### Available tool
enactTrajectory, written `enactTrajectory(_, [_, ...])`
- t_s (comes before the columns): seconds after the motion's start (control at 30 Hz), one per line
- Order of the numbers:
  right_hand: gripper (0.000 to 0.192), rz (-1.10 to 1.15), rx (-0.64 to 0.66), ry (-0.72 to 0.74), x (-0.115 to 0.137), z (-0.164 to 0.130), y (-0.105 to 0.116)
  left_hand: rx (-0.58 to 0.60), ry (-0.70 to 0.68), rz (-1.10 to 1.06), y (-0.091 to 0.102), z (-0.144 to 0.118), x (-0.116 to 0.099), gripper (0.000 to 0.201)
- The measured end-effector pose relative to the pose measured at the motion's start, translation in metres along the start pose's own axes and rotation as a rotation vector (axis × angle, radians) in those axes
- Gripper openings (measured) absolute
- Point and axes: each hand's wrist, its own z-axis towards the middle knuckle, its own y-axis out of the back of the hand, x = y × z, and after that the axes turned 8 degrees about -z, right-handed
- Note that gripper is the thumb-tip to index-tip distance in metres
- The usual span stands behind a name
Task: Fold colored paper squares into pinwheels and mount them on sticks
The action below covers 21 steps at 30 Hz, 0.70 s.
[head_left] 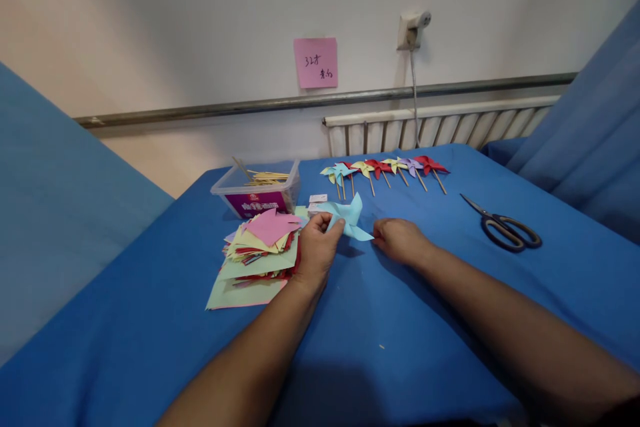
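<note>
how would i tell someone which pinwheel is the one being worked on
On the blue table, look in front of the row of finished pinwheels, beside the stack of coloured paper. The light blue pinwheel lies there, pinched by the left hand; unlike the others, it shows no stick.

Light-blue paper pinwheel (349,217), blue tablecloth (400,320), pink note (315,63), black-handled scissors (505,227).
</note>
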Motion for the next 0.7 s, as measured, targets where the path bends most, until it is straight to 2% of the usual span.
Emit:
enactTrajectory(0.2, [0.014, 0.016, -0.01, 0.017, 0.0, -0.001, 0.0, 0.0, 0.021, -0.026, -0.001, 0.0, 0.001, 0.019])
enactTrajectory(0.33, [0.009, 0.158, -0.001, -0.005, -0.006, 0.001, -0.003, 0.014, 0.05, -0.036, -0.001, -0.002, 0.0, 0.02])
enactTrajectory(0.5, [0.002, 0.578, -0.012, -0.003, -0.018, 0.01, -0.02, -0.02, 0.172, -0.11, -0.003, -0.004, 0.0, 0.023])
enactTrajectory(0.6, [0.011, 0.917, -0.06, -0.038, -0.02, 0.017, -0.025, -0.025, 0.244, -0.156, -0.004, -0.004, 0.003, 0.025])
enactTrajectory(0.7, [0.021, 1.157, -0.158, -0.085, -0.017, 0.019, -0.019, -0.031, 0.263, -0.168, -0.004, -0.002, 0.005, 0.026])
